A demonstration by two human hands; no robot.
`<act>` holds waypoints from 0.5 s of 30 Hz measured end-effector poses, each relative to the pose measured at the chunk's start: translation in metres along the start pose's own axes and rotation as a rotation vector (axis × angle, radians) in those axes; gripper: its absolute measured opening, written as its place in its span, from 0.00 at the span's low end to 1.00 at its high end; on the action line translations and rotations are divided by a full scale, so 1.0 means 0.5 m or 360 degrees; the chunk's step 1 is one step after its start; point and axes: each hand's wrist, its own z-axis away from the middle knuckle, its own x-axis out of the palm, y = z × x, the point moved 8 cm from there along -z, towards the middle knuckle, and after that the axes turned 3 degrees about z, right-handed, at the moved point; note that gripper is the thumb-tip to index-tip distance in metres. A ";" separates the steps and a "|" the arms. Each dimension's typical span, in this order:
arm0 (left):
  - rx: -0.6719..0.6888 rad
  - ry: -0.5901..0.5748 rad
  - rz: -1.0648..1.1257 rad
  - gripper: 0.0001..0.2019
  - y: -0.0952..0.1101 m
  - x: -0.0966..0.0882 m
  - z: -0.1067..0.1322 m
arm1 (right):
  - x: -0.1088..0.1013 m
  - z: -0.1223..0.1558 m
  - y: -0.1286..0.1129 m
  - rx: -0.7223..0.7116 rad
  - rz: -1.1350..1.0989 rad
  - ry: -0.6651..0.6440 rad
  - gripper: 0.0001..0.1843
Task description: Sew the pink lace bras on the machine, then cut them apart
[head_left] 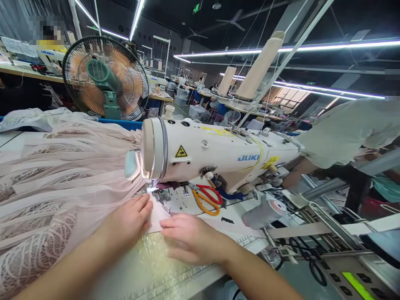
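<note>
A white Juki sewing machine [206,154] lies across the middle of the table, its needle area lit at the left end. Pale pink lace fabric [53,183] spreads from the left toward the needle. My left hand [128,223] lies flat on the fabric's edge just before the presser foot, fingers stretched out. My right hand [187,235] rests flat beside it on a narrow strip of the same fabric, fingers together and extended toward the left hand.
Scissors with red and orange handles [208,200] lie under the machine arm. A grey thread cone [265,212] lies to the right. A green standing fan [104,79] stands behind. Another person's sleeve [346,129] is at right; a control panel [353,279] sits lower right.
</note>
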 end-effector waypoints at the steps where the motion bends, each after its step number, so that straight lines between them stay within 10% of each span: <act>1: 0.0059 0.0068 -0.0045 0.19 0.008 -0.004 0.001 | 0.002 0.000 -0.002 -0.0017 -0.0021 0.0003 0.17; 8: 0.0267 0.0081 -0.0121 0.13 0.085 -0.014 0.032 | 0.032 -0.011 -0.023 -0.0143 -0.0086 -0.0163 0.18; 15: 0.0113 -0.0043 -0.0212 0.21 0.073 -0.001 0.046 | 0.047 -0.010 -0.030 -0.0239 -0.0096 -0.0154 0.21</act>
